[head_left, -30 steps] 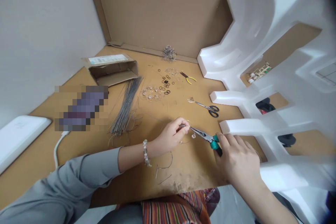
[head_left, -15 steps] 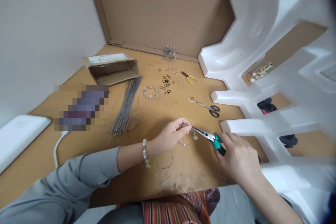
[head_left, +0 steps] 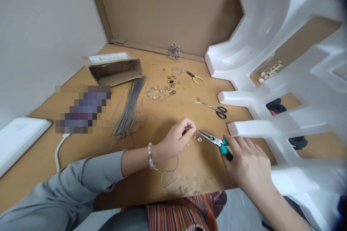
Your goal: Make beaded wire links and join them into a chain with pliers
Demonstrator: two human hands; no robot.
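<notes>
Between the thumb and fingers of my left hand (head_left: 181, 135) is a thin beaded wire, mostly hidden by the fingers. A clear round bead (head_left: 200, 139) hangs from it on the right, and a wire loop dangles below the fingertips. My right hand (head_left: 248, 160) grips long-nose pliers (head_left: 217, 141) with green and black handles. The pliers' tips lie just right of my left fingertips, close to the wire; I cannot tell whether they touch it. Bent cut wires (head_left: 169, 171) lie on the table below my left hand.
Left of my hands lies a bundle of grey wires (head_left: 128, 110) before an open cardboard box (head_left: 116, 72). Beyond are beaded wire rings (head_left: 155, 94), dark small rings (head_left: 170, 83), yellow-handled pliers (head_left: 194, 77) and scissors (head_left: 215, 109). White moulded foam (head_left: 238, 129) borders the right side.
My left hand has turned slightly, and the beaded wire with its hanging bead has shifted a little left. A small gap now shows between the pliers' tips and my left fingers.
</notes>
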